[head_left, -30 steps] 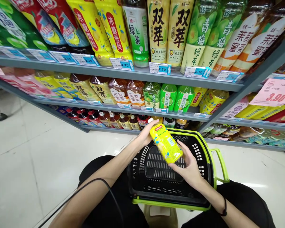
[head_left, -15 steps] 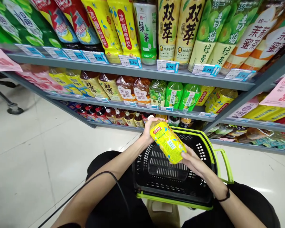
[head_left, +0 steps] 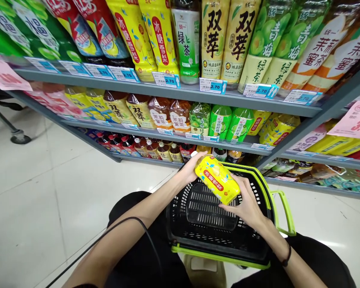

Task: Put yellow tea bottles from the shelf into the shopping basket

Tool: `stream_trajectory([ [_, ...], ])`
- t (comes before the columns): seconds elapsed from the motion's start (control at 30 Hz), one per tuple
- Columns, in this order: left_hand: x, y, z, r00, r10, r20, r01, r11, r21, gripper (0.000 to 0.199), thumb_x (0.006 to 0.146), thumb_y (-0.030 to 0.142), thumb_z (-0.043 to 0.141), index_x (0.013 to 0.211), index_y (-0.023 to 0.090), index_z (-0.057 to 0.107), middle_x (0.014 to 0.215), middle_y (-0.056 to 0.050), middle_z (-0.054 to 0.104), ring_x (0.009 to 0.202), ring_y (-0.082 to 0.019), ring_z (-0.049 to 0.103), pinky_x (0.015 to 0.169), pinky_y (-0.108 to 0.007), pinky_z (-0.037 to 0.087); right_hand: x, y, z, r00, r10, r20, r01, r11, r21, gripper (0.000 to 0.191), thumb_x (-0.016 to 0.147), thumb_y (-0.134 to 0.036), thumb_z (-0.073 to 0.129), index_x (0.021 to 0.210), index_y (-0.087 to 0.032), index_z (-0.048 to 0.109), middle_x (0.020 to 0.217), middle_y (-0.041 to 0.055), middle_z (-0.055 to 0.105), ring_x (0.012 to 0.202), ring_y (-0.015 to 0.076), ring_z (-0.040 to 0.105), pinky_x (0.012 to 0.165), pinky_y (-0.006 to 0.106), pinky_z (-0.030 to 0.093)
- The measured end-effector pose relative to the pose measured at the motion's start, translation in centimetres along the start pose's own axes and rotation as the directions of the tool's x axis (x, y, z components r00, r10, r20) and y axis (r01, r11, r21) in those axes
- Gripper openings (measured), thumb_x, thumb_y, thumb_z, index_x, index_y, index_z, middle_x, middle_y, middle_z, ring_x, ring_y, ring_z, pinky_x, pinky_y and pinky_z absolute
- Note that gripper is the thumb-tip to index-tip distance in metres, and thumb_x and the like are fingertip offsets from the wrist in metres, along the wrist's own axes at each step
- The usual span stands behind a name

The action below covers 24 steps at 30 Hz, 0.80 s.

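Observation:
A yellow-labelled drink bottle [head_left: 217,180] lies tilted between my two hands, above the basket, its red label panel facing up. My left hand [head_left: 193,167] is closed round the neck end, where a white cap shows just past the fingers. At the base end, my right hand [head_left: 245,200] grips the bottle with the thumb underneath and the fingers along the far side. Below them stands a black shopping basket [head_left: 216,242] with lime-green trim, its slotted floor partly hidden by the bottle and hands.
Grey shelves [head_left: 180,95] full of drink bottles run across the front, with price tags along their edges. A lime-green basket handle [head_left: 286,212] sticks out on the right. One caster wheel [head_left: 20,138] stands at the left. A black cable [head_left: 108,232] crosses my left forearm.
The bottle has been turned about its length, so the red panel now faces up instead of the printed back. My right hand has shifted its hold round the base.

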<state>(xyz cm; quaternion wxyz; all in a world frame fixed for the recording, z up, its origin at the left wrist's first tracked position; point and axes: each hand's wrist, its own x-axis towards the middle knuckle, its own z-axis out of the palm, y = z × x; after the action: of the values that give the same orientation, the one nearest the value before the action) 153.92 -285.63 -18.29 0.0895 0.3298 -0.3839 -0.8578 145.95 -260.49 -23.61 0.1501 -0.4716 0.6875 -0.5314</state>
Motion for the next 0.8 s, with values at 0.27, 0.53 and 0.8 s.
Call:
stream_trajectory([
  [0.27,-0.5,-0.2,0.1,0.987,0.158,-0.006,-0.158,0.98,-0.118,0.03,0.069,0.032,0.065,0.081,0.007,0.078,0.089,-0.014,0.079,0.081,-0.025,0.072,0.08,-0.035,0.059,1.4,-0.1,0.1,0.8,0.271,0.535,-0.598,0.43,0.676,0.094,0.09,-0.091,0.041,0.152,-0.022,0.047,0.134,0.0195,0.063,0.116,0.0376,0.066,0.092,0.059,0.058],
  [0.53,-0.5,0.8,0.5,0.966,0.195,0.171,-0.18,0.979,-0.1,0.029,0.071,0.037,0.07,0.079,0.011,0.078,0.089,-0.014,0.078,0.092,-0.03,0.073,0.097,-0.047,0.057,0.8,0.2,1.4,0.813,0.209,0.544,-0.583,0.262,0.769,0.078,0.085,-0.076,0.071,0.135,-0.016,0.062,0.122,0.0201,0.072,0.097,0.0346,0.074,0.082,0.052,0.062],
  [0.8,0.5,1.3,0.3,0.994,0.032,0.102,-0.049,0.984,0.17,0.036,0.078,0.034,0.076,0.108,0.013,0.078,0.119,-0.016,0.077,0.103,-0.026,0.073,0.101,-0.039,0.054,1.0,0.2,1.3,0.951,0.273,0.148,-0.31,0.849,0.427,0.103,0.066,-0.039,0.097,0.151,-0.028,0.04,0.134,0.0094,0.062,0.117,0.0287,0.065,0.108,0.047,0.052],
])
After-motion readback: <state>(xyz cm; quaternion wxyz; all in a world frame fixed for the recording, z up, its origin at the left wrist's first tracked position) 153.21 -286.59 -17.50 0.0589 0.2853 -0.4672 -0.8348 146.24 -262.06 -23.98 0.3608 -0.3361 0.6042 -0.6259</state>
